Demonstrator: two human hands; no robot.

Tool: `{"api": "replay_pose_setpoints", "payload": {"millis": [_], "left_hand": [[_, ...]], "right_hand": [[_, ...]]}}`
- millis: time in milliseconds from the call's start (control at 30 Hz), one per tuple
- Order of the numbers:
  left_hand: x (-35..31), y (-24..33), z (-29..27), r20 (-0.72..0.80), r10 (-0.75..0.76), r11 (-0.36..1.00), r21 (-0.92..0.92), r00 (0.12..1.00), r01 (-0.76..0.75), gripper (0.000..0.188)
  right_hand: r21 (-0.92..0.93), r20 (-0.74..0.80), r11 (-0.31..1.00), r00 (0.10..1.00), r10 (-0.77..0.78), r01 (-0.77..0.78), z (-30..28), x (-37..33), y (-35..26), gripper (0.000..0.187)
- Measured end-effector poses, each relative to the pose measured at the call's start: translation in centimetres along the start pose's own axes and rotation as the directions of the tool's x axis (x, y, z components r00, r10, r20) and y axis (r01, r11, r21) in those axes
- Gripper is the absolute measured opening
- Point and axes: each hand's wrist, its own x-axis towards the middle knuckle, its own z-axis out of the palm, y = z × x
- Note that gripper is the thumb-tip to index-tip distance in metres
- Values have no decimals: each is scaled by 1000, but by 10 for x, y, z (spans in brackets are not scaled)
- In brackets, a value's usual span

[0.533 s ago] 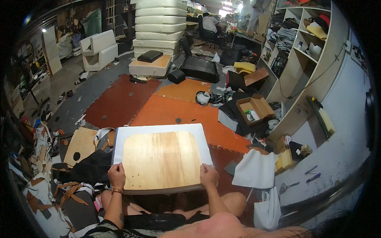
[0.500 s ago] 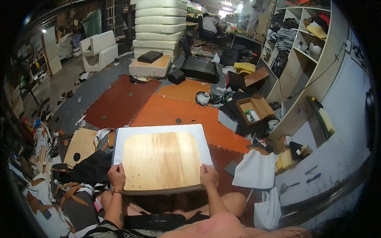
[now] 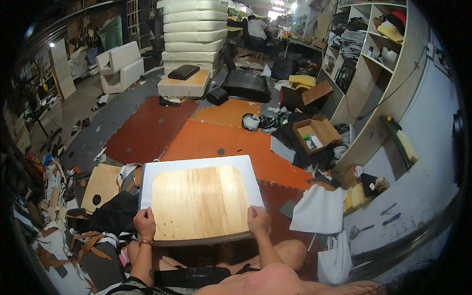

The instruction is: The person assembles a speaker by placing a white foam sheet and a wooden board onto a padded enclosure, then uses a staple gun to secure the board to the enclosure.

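Note:
A pale plywood board (image 3: 199,201) with rounded far corners lies flat in front of me, above my crossed legs. Beneath it is a larger white sheet (image 3: 196,163), which shows as a border along the far edge and both sides. A dark grey strip (image 3: 206,241) runs under the board's near edge. My left hand (image 3: 144,223) is closed at the near left corner, its fingers pinching the white sheet's side close to the board. At the near right corner my right hand (image 3: 258,220) pinches the sheet's other side the same way. Their fingertips are partly hidden.
Leather scraps (image 3: 91,246) and black cloth (image 3: 115,214) crowd my left. White fabric (image 3: 319,209) hangs at my right, near the wall. Farther off are an open cardboard box (image 3: 317,135), shelves (image 3: 378,64), stacked white cushions (image 3: 194,34) and a seated person (image 3: 256,27).
The board, the white sheet and both hands sit slightly lower in the picture. My hold at both near corners looks the same.

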Motion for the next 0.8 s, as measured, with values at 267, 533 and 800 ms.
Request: {"api": "replay_pose_setpoints", "payload": {"millis": [267,533,800], "left_hand": [[-2,2,1,-11,20,999,40,1000,-19,28],[-1,2,0,-8,2,1000,9,1000,-1,27],[-1,4,0,-27,33,999,7,999,-33,28]], "right_hand": [[-75,162,986,974,161,-151,-18,14,-10,39],[-53,105,992,987,122,-117,-12,12,-7,37],[-41,99,994,989,107,-104,-8,11,-3,35]]}}
